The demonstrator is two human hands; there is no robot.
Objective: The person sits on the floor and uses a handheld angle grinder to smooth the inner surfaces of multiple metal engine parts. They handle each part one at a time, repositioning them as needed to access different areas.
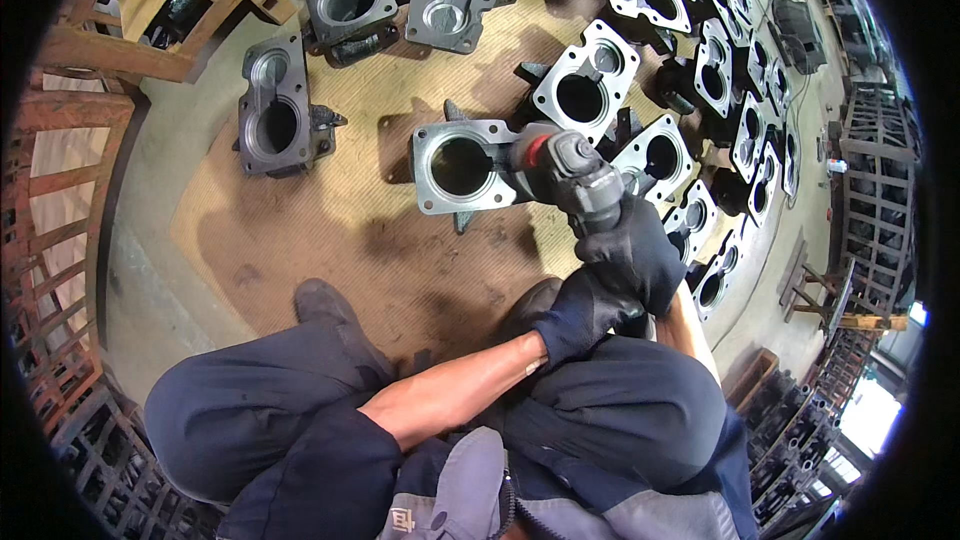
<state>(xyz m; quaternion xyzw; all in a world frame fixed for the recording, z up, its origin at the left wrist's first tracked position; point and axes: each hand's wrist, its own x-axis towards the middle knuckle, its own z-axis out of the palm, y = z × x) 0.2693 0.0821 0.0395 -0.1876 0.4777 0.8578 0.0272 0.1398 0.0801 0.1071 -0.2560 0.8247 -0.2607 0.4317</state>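
Note:
Both my gloved hands are closed on a dark angle grinder, whose head points up and left. My right hand wraps the body just behind the head. Lower down, my left hand grips toward the rear end, partly overlapped by the right. The grinder's disc, reddish at its middle and smeared by motion, is over the right end of a flanged metal casting; whether it touches cannot be told. That casting lies flat, a large round bore showing at its left and its right end hidden behind the tool.
Several similar castings, such as one at the upper right and one at the left, lie on the brown ribbed sheet. My shoes rest on its near part. Rusty metal racks stand at the left, dark crates at the right.

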